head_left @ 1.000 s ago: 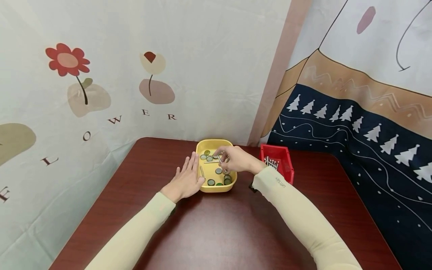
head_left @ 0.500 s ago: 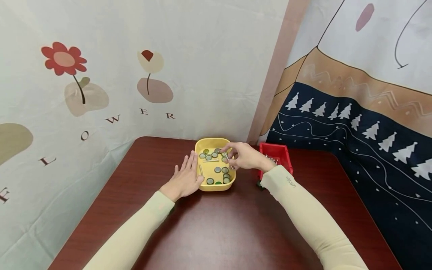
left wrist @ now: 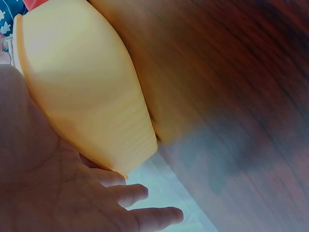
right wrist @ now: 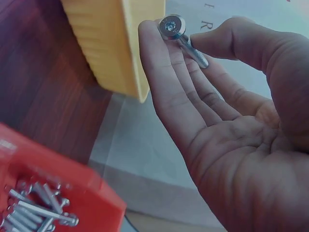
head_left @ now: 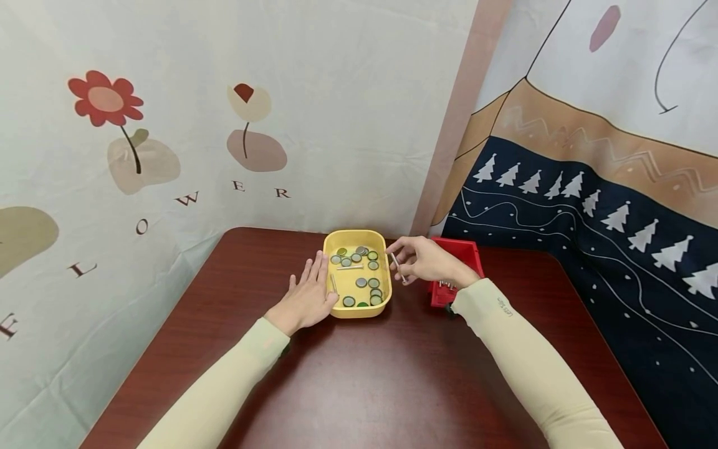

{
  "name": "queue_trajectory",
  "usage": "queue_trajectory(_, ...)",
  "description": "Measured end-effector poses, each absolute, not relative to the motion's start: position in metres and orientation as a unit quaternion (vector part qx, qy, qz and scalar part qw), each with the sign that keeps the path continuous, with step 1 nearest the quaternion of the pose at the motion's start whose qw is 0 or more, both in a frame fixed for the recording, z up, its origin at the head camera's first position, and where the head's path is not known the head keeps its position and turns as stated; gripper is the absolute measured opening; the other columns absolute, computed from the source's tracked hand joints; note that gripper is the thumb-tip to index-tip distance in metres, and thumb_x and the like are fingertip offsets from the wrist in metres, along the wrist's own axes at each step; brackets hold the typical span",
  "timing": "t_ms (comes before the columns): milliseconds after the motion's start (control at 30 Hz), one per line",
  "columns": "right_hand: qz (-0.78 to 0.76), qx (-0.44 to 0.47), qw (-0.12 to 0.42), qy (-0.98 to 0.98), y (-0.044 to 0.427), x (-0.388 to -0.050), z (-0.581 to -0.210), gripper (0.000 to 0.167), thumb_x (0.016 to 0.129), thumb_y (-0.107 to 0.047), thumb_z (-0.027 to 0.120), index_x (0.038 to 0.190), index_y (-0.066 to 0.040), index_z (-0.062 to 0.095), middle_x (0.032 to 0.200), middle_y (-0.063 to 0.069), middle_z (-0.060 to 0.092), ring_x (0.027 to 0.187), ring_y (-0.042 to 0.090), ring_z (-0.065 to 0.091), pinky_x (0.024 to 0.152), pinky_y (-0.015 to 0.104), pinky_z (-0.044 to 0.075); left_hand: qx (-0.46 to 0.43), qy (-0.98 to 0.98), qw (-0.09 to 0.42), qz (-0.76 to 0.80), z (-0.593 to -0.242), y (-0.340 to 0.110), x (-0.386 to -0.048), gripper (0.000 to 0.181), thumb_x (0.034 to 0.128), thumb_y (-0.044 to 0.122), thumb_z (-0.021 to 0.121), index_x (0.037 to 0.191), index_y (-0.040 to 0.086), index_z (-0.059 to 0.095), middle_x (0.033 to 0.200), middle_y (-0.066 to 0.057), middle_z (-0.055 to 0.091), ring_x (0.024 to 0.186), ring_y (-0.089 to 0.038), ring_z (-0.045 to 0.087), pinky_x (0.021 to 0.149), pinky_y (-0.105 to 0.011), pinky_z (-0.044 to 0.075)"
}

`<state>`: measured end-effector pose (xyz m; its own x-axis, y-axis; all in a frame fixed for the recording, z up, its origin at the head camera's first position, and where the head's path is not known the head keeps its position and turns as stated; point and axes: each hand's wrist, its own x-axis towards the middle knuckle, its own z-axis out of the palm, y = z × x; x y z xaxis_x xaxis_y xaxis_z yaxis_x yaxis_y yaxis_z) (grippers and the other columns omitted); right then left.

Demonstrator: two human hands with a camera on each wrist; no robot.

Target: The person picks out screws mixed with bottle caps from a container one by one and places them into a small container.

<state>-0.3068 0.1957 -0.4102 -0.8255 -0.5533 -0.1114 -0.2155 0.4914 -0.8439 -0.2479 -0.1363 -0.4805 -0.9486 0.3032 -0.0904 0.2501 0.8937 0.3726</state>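
Note:
Between thumb and fingers my right hand [head_left: 423,259] pinches a silver bolt [right wrist: 181,36], its round socket head facing the right wrist camera. That hand is over the gap between a yellow tray [head_left: 359,312] and a red bin [head_left: 477,265]. Straight fingers of my left hand [head_left: 305,299] rest along the tray's left side. Inside the tray lie several bottle caps [head_left: 361,282] and two more bolts [head_left: 350,267]. The red bin holds a pile of bolts [right wrist: 36,208], partly hidden behind my right hand and wrist in the head view.
Tray and bin stand near the back of a dark red-brown table [head_left: 359,380]. Behind it hangs a pale printed cloth [head_left: 348,156], and a navy cloth with white trees [head_left: 561,224] drapes at the right.
My right hand has moved right, out of the yellow tray, carrying the bolt towards the red bin. My left hand stays against the tray.

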Motion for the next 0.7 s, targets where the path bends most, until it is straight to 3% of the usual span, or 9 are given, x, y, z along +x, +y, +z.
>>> queue_trajectory(133, -0.457, -0.221, 0.185, 0.841, 0.206, -0.306, -0.413, 0.047, 0.108, 0.005, 0.073, 0.154, -0.001, 0.067, 0.129, 0.026, 0.079, 0.108, 0.049, 0.083, 0.085, 0.041, 0.074, 0.141, 0.97, 0.074, 0.182, -0.479, -0.136, -0.247, 0.097, 0.1146, 0.039, 0.047, 0.186, 0.002, -0.008, 0.198, -0.016, -0.011, 0.185, -0.048, 0.002, 0.138, -0.086, 0.018)
queue_trajectory(367, -0.46, -0.211, 0.173, 0.845, 0.223, -0.306, -0.416, 0.045, 0.108, 0.004, 0.073, 0.152, -0.006, 0.069, 0.13, 0.021, 0.08, 0.103, 0.045, 0.083, 0.085, 0.042, 0.074, 0.139, 0.97, 0.072, 0.184, -0.48, -0.135, -0.247, 0.096, 0.1148, 0.038, 0.047, 0.186, 0.003, -0.007, 0.198, -0.015, -0.011, 0.185, -0.048, 0.003, 0.138, -0.086, 0.018)
queue_trajectory(700, -0.452, -0.194, 0.154, 0.857, 0.246, -0.308, -0.416, 0.045, 0.108, 0.004, 0.072, 0.153, -0.004, 0.068, 0.134, 0.026, 0.078, 0.106, 0.049, 0.083, 0.083, 0.041, 0.074, 0.139, 0.971, 0.071, 0.183, -0.482, -0.136, -0.249, 0.096, 0.1146, 0.038, 0.046, 0.186, 0.004, -0.008, 0.198, -0.015, -0.011, 0.185, -0.048, 0.003, 0.139, -0.086, 0.017)
